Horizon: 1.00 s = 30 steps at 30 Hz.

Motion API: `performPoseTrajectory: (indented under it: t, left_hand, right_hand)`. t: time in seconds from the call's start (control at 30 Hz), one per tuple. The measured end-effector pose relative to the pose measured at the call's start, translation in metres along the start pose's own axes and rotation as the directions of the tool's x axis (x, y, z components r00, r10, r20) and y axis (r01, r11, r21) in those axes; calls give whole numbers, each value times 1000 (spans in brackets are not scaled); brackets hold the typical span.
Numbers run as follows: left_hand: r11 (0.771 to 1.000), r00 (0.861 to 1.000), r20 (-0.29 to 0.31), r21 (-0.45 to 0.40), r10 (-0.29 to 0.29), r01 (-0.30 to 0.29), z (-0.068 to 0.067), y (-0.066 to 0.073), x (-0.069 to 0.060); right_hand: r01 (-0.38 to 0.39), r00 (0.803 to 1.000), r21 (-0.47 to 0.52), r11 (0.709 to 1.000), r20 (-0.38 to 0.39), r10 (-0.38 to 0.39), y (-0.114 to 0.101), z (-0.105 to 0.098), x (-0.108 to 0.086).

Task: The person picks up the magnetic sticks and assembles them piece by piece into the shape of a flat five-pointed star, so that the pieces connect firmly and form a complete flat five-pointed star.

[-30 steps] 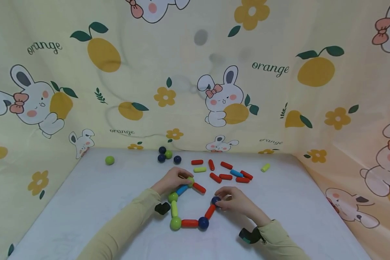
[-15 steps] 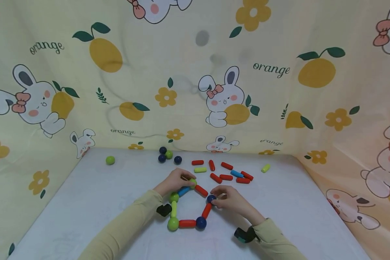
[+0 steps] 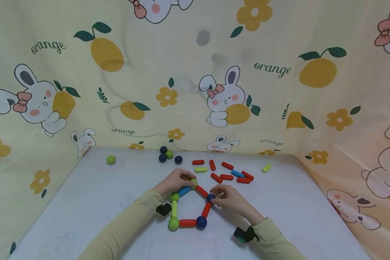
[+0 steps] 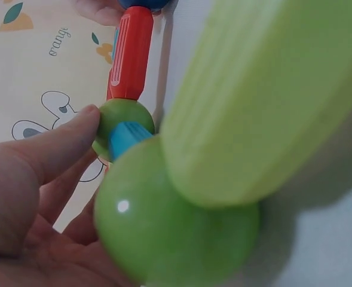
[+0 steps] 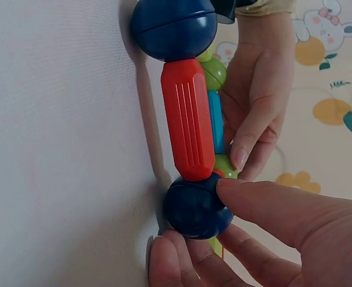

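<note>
A ring of balls and rods lies on the table, closed at the far right where a red rod (image 3: pixel 201 191) meets a dark blue ball (image 3: pixel 210 198). My left hand (image 3: pixel 175 181) pinches the green ball (image 3: pixel 194 183) at the ring's top, between that red rod and a blue rod (image 3: pixel 183 191). The right hand (image 3: pixel 232 200) holds the dark blue ball between thumb and fingers, also seen in the right wrist view. A lime rod (image 3: pixel 173 209), two more green balls, a red rod (image 3: pixel 187 223) and another dark blue ball (image 3: pixel 201 222) form the near part.
Behind the ring lie several loose red rods (image 3: pixel 226 177), a blue rod (image 3: pixel 237 173) and a lime rod (image 3: pixel 200 169). Another lime rod (image 3: pixel 266 168) is farther right. Dark blue balls (image 3: pixel 178 159) and a green ball (image 3: pixel 169 154) sit at the back; one green ball (image 3: pixel 111 159) is at left.
My right hand has moved left with the dark blue ball, and the gap between it and the upper red rod has closed. The green ball in my left hand has shifted slightly right.
</note>
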State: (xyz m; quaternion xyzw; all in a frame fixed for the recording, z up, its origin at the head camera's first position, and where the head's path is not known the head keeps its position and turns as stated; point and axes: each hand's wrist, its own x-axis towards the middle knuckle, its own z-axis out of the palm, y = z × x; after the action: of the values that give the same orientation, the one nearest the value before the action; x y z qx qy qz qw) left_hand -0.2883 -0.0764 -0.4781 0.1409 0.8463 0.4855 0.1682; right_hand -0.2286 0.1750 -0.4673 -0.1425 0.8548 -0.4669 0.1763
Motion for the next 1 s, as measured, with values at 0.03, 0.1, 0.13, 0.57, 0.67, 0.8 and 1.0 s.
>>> performPoseTrajectory:
  t: [0.03, 0.1, 0.13, 0.57, 0.67, 0.8, 1.0]
  left_hand:
    - [1000, 1000, 3, -3, 0, 0, -1, 0, 0]
    - [1000, 1000, 12, -15, -1, 1, -2, -2, -2]
    - [1000, 1000, 15, -20, -3, 3, -3, -2, -2]
    - [990, 993, 107, -128, -40, 54, -31, -30, -41]
    - [991, 993, 113, -126, -28, 42, -37, -34, -56]
    - [992, 997, 83, -123, 7, 4, -36, -37, -70]
    - [994, 1000, 6, -106, 28, -27, -28, -38, -79]
  right_hand:
    - [0, 1000, -1, 1000, 0, 0, 0, 0, 0]
    - [3, 1000, -1, 1000, 2, -3, 1, 0, 0]
    - [5, 1000, 0, 1000, 5, -5, 1, 0, 0]
    - [12, 1000, 28, 1000, 10, -12, -2, -1, -2]
    - [10, 1000, 16, 1000, -3, -10, 0, 0, -1]
    - [7, 1000, -8, 1000, -29, -7, 1, 0, 1]
    - [16, 999, -25, 1000, -35, -17, -2, 4, 6]
